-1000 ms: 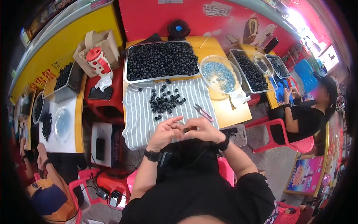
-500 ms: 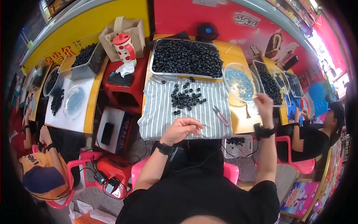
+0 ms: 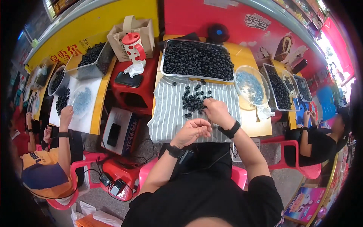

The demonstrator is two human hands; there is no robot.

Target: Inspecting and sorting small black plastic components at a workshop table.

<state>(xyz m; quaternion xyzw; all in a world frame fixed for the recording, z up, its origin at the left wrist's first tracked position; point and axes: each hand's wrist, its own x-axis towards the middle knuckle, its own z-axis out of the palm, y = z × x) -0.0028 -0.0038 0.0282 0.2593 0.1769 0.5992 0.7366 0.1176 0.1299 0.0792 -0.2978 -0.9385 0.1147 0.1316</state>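
Note:
On the grey-and-white striped cloth (image 3: 166, 104) lies a loose pile of small black ring-shaped pieces (image 3: 193, 101). My right hand (image 3: 218, 112) is at the pile's right edge, its closed fingertips down among the pieces; whatever they grip is hidden. Just below the pile, my left hand (image 3: 193, 132) hovers palm inward, with fingers curled toward the thumb; I cannot make out what is in them. Behind the cloth stands a clear tray (image 3: 162, 62) heaped with the same black pieces. A round clear bowl (image 3: 266, 89) of tiny pale-blue bits sits to its right.
Crumpled white tissue (image 3: 265, 113) lies below the bowl. A clear box of black pieces (image 3: 278, 85) stands further right. At left, a red stool (image 3: 130, 94) bears a phone and a spotted cup (image 3: 134, 49). Co-workers sit on both sides; one person's hand (image 3: 67, 113) is beside another bowl.
My right hand has moved left from beside the bowl to the pile, and the pink-handled snips are now covered. My left hand's fingers have curled in. The left co-worker's hand has risen toward their bowl.

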